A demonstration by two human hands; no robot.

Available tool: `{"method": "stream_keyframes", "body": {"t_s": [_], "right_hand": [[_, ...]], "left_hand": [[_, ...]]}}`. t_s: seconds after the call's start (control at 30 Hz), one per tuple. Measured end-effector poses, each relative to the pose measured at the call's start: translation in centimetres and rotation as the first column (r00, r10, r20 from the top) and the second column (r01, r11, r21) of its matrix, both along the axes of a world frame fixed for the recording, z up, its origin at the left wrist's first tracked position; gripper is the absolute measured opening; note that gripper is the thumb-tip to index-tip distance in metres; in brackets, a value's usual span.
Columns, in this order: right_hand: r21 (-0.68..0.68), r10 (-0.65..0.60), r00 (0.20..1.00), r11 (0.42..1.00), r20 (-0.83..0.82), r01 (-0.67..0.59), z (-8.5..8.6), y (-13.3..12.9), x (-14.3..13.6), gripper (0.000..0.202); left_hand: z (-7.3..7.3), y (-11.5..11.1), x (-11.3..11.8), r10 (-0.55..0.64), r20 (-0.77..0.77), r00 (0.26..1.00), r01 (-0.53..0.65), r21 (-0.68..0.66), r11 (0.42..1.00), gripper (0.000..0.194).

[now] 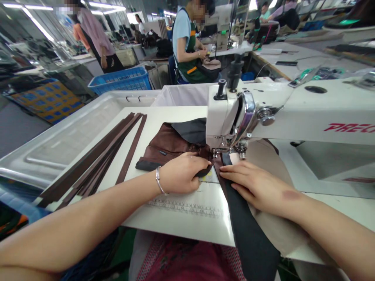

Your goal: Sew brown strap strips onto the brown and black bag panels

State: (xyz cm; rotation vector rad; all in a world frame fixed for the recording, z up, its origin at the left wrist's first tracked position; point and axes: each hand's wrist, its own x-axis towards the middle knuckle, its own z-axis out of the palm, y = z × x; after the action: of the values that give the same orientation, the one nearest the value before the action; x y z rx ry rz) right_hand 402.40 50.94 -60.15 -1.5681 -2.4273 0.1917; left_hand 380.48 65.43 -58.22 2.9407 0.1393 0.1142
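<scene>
Under the needle area of a white sewing machine (222, 113) lies a piece of dark brown fabric (166, 142) with black parts. My left hand (187, 171), a silver bracelet at its wrist, grips the near edge of this piece, fingers curled just left of the presser foot (216, 153). Right of the foot, my right hand (252, 183) lies flat with fingers stretched over the cloth. Beneath it a black strip (249, 226) hangs over the table's front edge, beside a beige panel (266, 160).
Several brown strips (111, 156) lie at the left of the white table (187, 210), which has a printed ruler scale. A translucent tray (67, 132) and a blue basket (120, 80) stand beyond. A co-worker (187, 47) sits working behind the machine.
</scene>
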Motion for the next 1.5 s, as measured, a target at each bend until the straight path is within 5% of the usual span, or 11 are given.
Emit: {"method": "stream_keyframes", "body": {"t_s": [0.4, 1.5], "right_hand": [[0.135, -0.287, 0.951, 0.944, -0.116, 0.301, -2.5, -2.0, -6.1, 0.032], [0.106, -0.265, 0.959, 0.956, -0.101, 0.275, -2.5, -0.6, -6.3, 0.036]], "left_hand": [[-0.5, -1.2, 0.1, -0.063, -0.043, 0.997, 0.067, 0.094, 0.993, 0.047], [-1.0, -0.3, 1.8, -0.035, -0.005, 0.999, 0.036, 0.125, 0.991, 0.044]]}}
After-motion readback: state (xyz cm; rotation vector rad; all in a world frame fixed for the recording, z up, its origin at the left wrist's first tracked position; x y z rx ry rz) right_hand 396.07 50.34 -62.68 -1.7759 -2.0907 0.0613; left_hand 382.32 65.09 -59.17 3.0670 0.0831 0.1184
